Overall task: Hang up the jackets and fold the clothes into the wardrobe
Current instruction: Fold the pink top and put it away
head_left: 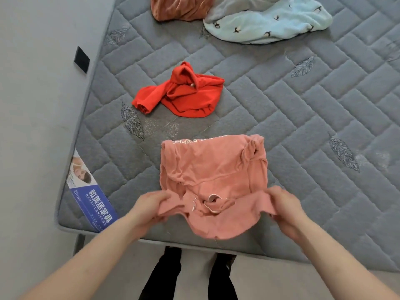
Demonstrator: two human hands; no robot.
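1. A grey quilted mattress (281, 118) is seen from above; all the loose clothes are carried on its bare top, and no box, basket or drawer is shown.
2. A pink top (213, 169) is spread on the near part of the mattress, close to the front edge, with its far portion lying flat and white lettering visible along the far fold.
3. The near edge of the pink top is lifted and bunched, with a small pale label showing at the neck opening between the hands.
4. The left hand (151, 207) is curled around the left end of that raised edge, the cloth being gripped between thumb and fingers.
5. The right hand (285, 205) is closed in the same way on the right end of the raised edge.
6. A red garment (184, 94) is crumpled farther back, apart from the pink top.
7. At the far edge, a rust-coloured cloth (179, 7) is heaped just beside a pale blue blanket (270, 22) printed with small dark birds.
8. A blue printed label (93, 195) is fixed at the mattress's near left corner.
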